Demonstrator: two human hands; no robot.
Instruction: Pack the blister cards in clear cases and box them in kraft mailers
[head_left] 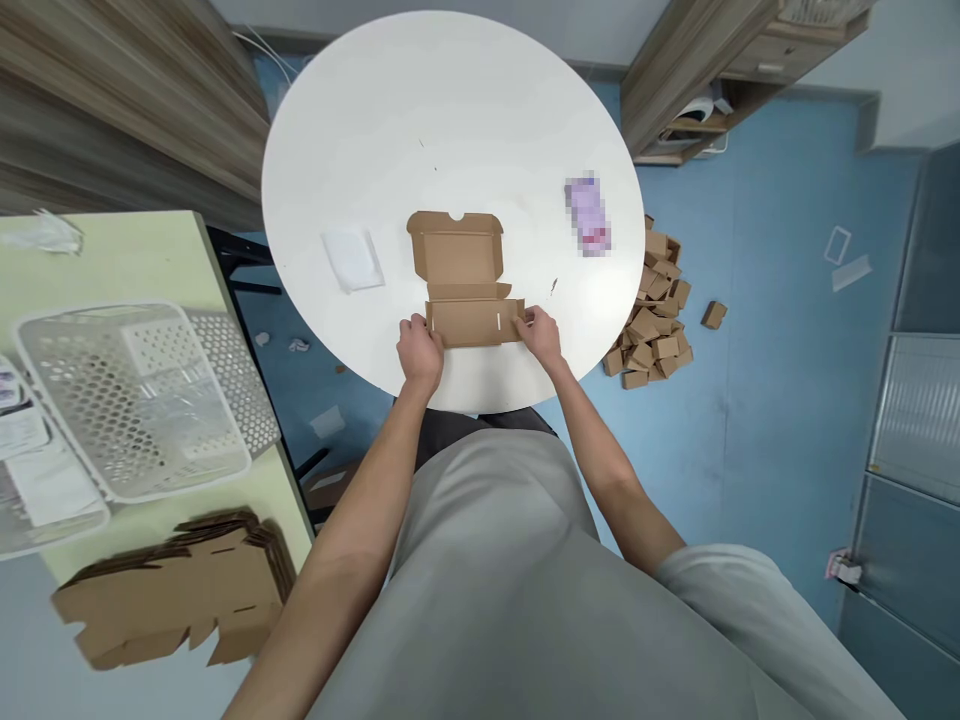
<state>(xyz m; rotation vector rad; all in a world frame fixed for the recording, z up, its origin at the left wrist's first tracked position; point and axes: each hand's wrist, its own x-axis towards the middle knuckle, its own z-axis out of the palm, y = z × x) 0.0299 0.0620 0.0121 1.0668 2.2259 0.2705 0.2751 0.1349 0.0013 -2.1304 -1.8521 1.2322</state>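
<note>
A partly folded cardboard box [459, 258] lies on the round white table [360, 130], its lid panel laid back away from me. My left hand [421, 350] grips the left edge of the box's near panel, fingers curled. At the opposite end, my right hand [540, 333] pinches the right side flap between thumb and fingers. Small slots show in the near panel. To the left of the box is a flat translucent white packet [352, 261]; a blurred purple item [589, 215] lies to the right.
Beside the table on the right, a heap of small cardboard boxes [656, 320] covers part of the floor. A pale green table [172, 235] at left carries white plastic baskets [135, 400] and a stack of flat cardboard blanks [187, 590]. A wooden cabinet [705, 80] stands at the back right.
</note>
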